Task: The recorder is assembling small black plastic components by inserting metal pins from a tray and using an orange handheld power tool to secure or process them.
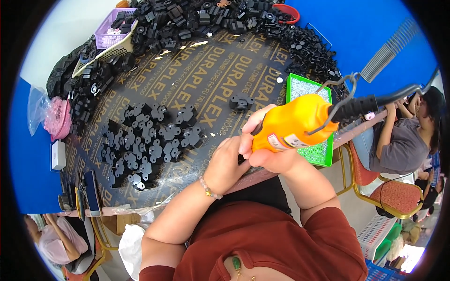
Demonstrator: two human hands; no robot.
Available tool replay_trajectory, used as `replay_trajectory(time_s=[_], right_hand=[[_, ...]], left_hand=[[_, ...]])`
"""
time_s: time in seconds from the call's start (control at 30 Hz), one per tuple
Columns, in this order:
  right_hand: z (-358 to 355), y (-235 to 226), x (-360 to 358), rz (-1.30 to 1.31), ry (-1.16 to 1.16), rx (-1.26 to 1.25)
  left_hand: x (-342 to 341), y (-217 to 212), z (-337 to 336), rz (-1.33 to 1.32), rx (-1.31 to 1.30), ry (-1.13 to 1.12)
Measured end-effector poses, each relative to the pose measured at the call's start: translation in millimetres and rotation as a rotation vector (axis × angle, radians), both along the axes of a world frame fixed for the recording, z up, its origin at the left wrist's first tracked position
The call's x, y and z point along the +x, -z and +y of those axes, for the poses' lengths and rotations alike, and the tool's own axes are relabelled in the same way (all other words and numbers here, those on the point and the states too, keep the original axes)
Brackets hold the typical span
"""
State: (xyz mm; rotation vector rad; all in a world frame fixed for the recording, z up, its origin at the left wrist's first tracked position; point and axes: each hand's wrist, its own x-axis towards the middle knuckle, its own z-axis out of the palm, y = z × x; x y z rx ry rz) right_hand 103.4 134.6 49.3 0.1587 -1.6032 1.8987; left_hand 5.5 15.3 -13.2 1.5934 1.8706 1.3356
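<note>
My right hand (274,160) is wrapped round an orange electric screwdriver (296,121), which hangs by a wire hook and has a black cable at its upper end. The tool is tilted, its tip hidden behind my hands. Close against it, my left hand (224,164) is closed with its fingers curled; a bit of something dark shows between the hands, too covered to name. A single black plastic part (241,102) lies just beyond them. To the left, many similar black parts (154,140) with small lobed plates are grouped on the table (213,93).
A green tray (323,162) of small silvery pieces stands right of my hands. Loose black parts (187,21) are heaped along the far edge, near a purple basket (106,36) and a red bowl (291,14). A coil spring (389,49) hangs at right. Other people sit at both sides.
</note>
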Motion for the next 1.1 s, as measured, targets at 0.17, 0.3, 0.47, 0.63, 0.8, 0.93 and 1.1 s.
replay_trajectory(time_s=[0.17,0.3,0.47,0.63,0.8,0.93,1.1], right_hand=[[-0.5,0.7,-5.0,-0.051,-0.018,0.109],[-3.7,-4.0,-7.0,-0.098,-0.02,0.167],[-10.7,1.5,-4.7,-0.036,0.124,0.02],[7.8,-4.2,-0.3,0.281,-0.03,0.124],[23.4,-30.6,27.2,0.291,0.144,0.065],[42.0,-34.4,56.4,0.249,0.352,0.036],[64.9,-10.4,82.2,0.036,0.481,0.088]], left_hand=[[-1.8,27.2,1.8,-0.003,0.036,0.023],[3.5,22.3,2.7,-0.265,0.113,0.026],[4.7,3.3,-3.3,0.038,0.055,-0.026],[2.0,-36.6,-10.0,0.575,0.004,-0.287],[-31.0,-48.5,-11.5,0.698,-0.241,-0.374],[-50.0,-53.9,-9.6,0.802,-0.318,-0.418],[-57.5,-69.0,11.7,0.758,-0.195,-0.338]])
